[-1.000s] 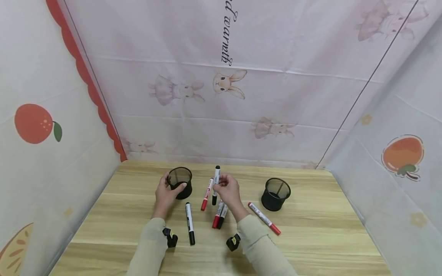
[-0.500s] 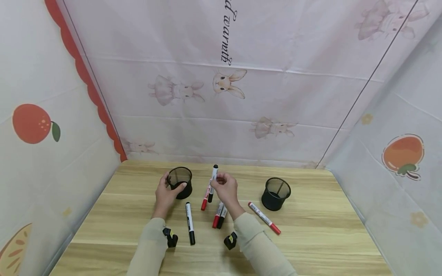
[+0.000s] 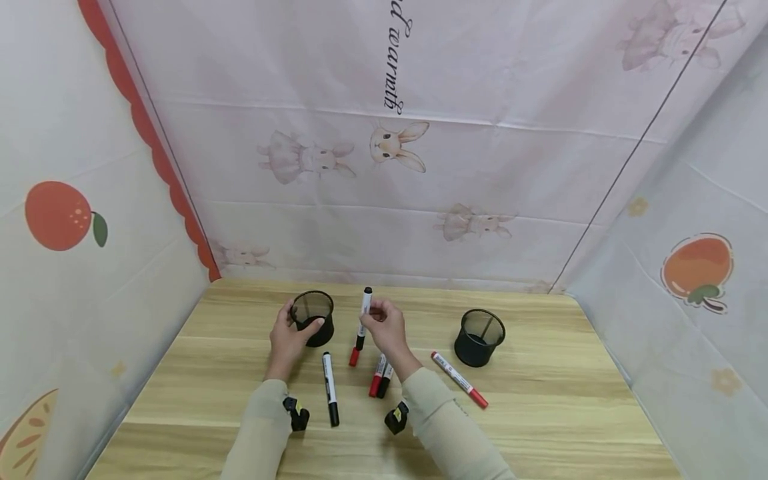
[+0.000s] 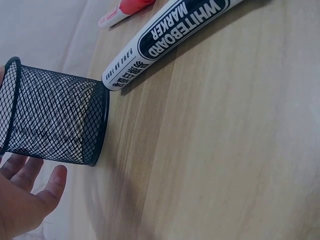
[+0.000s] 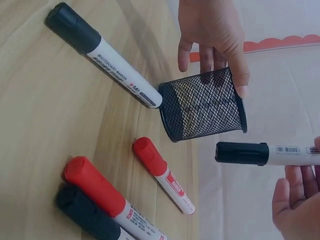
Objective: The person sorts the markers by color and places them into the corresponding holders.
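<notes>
My left hand [image 3: 291, 340] holds a black mesh pen cup [image 3: 320, 331] at the table's back left, thumb on its near side and fingers round the far side. In the right wrist view the cup [image 5: 202, 106] has nothing visible inside. My right hand [image 3: 387, 328] pinches a whiteboard marker [image 3: 365, 308] with white barrel and black cap, nearly upright, cap end down. It is raised beside the cup, to its right. Behind it in the head view lies a red marker [image 3: 355, 357], mostly covered. Another black-capped marker [image 3: 329, 380] lies in front of the cup.
A second mesh cup [image 3: 474, 349] stands at the right, with a red marker [image 3: 459, 379] lying before it. Between the forearms, a red-capped marker [image 3: 376, 383] and a black-capped marker [image 3: 385, 385] lie side by side. Printed cloth walls border the wooden table [image 3: 540, 413].
My right hand has moved left with the black-capped marker, closer to the held cup, and the marker now overlaps the lying red one in view. My left hand and cup have stayed put.
</notes>
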Motion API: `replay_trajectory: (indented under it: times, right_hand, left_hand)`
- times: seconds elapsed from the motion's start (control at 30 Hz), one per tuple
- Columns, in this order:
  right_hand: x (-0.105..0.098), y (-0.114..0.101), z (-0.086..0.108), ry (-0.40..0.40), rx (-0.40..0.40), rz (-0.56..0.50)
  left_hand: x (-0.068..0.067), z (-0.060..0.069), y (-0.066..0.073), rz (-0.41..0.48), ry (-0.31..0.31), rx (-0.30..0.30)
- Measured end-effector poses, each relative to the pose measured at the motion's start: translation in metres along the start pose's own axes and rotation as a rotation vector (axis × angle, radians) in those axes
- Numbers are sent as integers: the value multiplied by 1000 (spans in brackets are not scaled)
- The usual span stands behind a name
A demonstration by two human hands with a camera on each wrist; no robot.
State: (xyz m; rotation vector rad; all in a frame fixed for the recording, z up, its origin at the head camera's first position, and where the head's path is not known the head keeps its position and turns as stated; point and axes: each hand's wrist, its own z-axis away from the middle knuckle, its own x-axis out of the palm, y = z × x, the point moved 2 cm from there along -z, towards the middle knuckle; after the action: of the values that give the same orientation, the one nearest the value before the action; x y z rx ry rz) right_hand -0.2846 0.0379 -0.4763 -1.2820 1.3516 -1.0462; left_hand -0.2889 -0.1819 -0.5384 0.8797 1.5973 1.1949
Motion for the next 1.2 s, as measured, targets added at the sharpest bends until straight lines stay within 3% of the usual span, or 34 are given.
replay_trajectory:
  times: [0.23,0.53,0.73,1.1,1.2]
  right_hand:
    - [0,-24,10,8,11,-18]
    - [8,1,-5,47,-2,-40]
    - [13,1,-12,68,-45,-45]
    - [17,-10,-10,97,-48,-90]
    - [19,-3,-15,106,-52,-109]
  left_hand:
    - [0,1,-1,-1,13,-1]
    - [0,2,-1,-7,6,3]
    - [1,3,-1,-11,2,0]
    - [3,4,-2,-16,13,1]
    - [3,4,-3,-21,17,4]
